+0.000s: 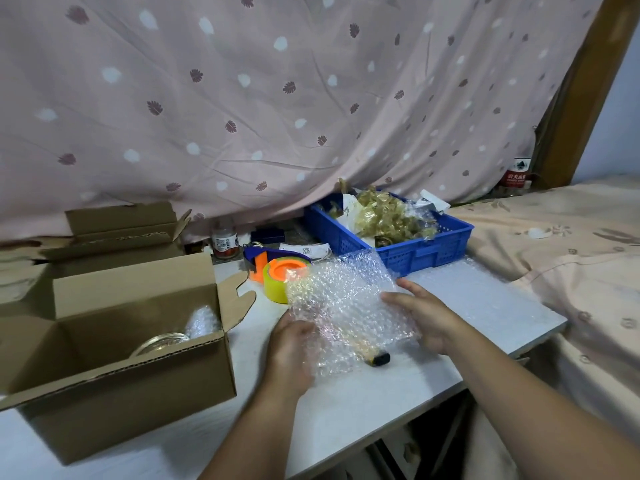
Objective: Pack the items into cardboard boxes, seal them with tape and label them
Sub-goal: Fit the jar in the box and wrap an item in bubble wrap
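Observation:
Over the middle of the white table (pixel 346 407) I hold a sheet of bubble wrap (pixel 343 306) wrapped round a small bottle; only the bottle's dark cap (pixel 380 359) and an amber part show. My left hand (pixel 294 351) grips the wrap's lower left edge. My right hand (pixel 422 317) holds its right side with fingers curled behind. To the left stands an open cardboard box (pixel 114 386) holding a glass jar (pixel 161 342) and a bubble-wrapped item (pixel 204 320). A tape dispenser (pixel 277 271) with yellowish tape lies behind the wrap.
A second open cardboard box (pixel 117 230) stands behind the first. A blue plastic crate (pixel 426 251) with crumpled packing scraps sits at the back right. A small bottle (pixel 225 242) stands by the pink curtain. More bubble wrap (pixel 485 289) lies on the table's right end, beside a bed.

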